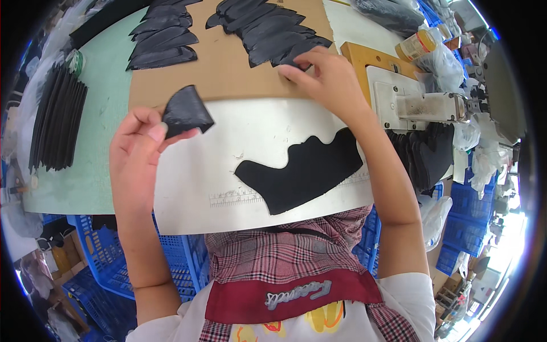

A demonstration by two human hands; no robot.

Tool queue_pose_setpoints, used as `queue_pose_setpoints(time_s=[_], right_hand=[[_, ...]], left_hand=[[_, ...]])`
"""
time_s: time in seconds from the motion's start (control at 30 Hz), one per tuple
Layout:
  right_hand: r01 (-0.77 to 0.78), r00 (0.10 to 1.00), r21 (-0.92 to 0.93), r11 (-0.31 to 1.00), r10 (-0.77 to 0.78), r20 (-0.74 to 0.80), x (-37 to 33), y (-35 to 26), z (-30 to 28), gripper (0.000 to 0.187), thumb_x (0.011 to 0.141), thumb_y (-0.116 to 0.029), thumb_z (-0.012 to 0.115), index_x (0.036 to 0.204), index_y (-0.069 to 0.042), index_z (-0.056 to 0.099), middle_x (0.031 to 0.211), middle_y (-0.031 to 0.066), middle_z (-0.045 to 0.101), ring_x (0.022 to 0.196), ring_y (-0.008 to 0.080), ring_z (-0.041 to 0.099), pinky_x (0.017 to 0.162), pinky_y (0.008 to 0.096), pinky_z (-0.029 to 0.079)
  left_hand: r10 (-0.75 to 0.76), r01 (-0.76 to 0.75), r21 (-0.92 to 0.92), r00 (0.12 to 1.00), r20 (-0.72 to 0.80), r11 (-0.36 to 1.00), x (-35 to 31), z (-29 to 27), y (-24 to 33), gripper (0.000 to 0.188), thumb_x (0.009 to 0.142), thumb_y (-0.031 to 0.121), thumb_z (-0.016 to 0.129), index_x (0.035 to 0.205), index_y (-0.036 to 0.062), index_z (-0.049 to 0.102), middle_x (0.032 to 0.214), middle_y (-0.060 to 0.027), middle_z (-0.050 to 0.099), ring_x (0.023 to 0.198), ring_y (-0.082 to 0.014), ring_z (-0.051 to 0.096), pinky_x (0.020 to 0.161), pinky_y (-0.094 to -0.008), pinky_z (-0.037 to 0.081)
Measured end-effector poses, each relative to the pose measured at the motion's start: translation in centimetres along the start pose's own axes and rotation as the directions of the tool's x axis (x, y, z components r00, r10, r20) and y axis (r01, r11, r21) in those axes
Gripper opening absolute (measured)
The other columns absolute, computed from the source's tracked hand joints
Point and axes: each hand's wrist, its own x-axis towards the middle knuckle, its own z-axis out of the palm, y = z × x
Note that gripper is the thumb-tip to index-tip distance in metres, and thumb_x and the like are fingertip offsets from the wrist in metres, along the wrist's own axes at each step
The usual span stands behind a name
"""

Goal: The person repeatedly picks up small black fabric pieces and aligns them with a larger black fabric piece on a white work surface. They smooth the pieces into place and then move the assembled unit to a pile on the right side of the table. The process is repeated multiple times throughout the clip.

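My left hand (pixel 139 139) is closed on a small glossy black piece of leather-like material (pixel 187 111), pinched at its lower left edge and held above the white work surface (pixel 188 171). Its top side is rounded and its right corner pointed. My right hand (pixel 327 77) is at the near end of an overlapping row of similar black pieces (pixel 259 28) on a cardboard sheet (pixel 228 80). Thumb and forefinger are drawn close together there; what lies between them is mostly hidden. A larger matte black cut piece (pixel 302 171) with a wavy upper edge lies flat between my forearms.
Another row of black pieces (pixel 165 37) lies on the cardboard's left. Matte black pieces (pixel 60 119) stand stacked at far left. A sewing machine (pixel 421 105) stands at right, with more black pieces (pixel 424 154) beside it and a yellow jar (pixel 416 45) behind. Blue crates (pixel 137 256) sit below the table.
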Motion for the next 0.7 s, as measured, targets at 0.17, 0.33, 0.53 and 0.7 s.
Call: queue_pose_setpoints(time_s=[0.17, 0.33, 0.53, 0.7], right_hand=[[-0.128, 0.992, 0.483, 0.866, 0.122, 0.044, -3.7, -0.4, -2.0, 0.044, 0.095, -0.042, 0.060, 0.117, -0.005, 0.067, 0.108, 0.0111, 0.066, 0.096, 0.0204, 0.064, 0.082, 0.0326, 0.050], [-0.467, 0.874, 0.883, -0.041, -0.175, 0.454, -10.8, -2.5, -2.0, 0.068, 0.101, -0.051, 0.044, 0.136, 0.007, 0.047, 0.126, 0.0174, 0.058, 0.114, 0.0246, 0.059, 0.096, 0.0367, 0.049], [-0.519, 0.853, 0.853, 0.051, 0.096, 0.513, -14.4, -0.1, -3.5, 0.022, 0.089, -0.015, 0.071, 0.102, 0.001, 0.064, 0.088, 0.0052, 0.068, 0.076, 0.0103, 0.064, 0.070, 0.0241, 0.053], [-0.420, 0.897, 0.894, 0.157, 0.222, 0.382, -14.8, 0.1, -4.8, 0.015, 0.088, -0.010, 0.072, 0.095, 0.001, 0.066, 0.082, 0.0024, 0.067, 0.074, 0.0067, 0.062, 0.069, 0.0217, 0.050]], left_hand=[[-0.042, 0.058, -0.100, 0.987, 0.153, 0.993, -0.9, 4.1, -0.3, 0.012, 0.089, 0.010, 0.057, 0.091, 0.0017, 0.049, 0.100, -0.0127, 0.060, 0.092, -0.0204, 0.064, 0.087, -0.0437, 0.057], [-0.097, 0.178, -0.186, 0.922, 0.376, 0.966, -1.5, 6.6, -1.4, 0.010, 0.091, 0.009, 0.059, 0.092, 0.0026, 0.051, 0.108, -0.0155, 0.065, 0.095, -0.0184, 0.064, 0.091, -0.0339, 0.049], [-0.235, 0.190, 0.158, 0.906, 0.351, 0.969, -4.4, 6.3, -3.1, 0.008, 0.093, 0.008, 0.061, 0.095, 0.0012, 0.056, 0.106, -0.0111, 0.065, 0.095, -0.0111, 0.059, 0.089, -0.0273, 0.045], [-0.054, 0.022, 0.388, 0.996, 0.072, 0.921, -5.0, 7.2, -5.5, 0.010, 0.096, 0.006, 0.057, 0.102, -0.0017, 0.057, 0.105, -0.0103, 0.064, 0.099, -0.0147, 0.060, 0.091, -0.0296, 0.048]])
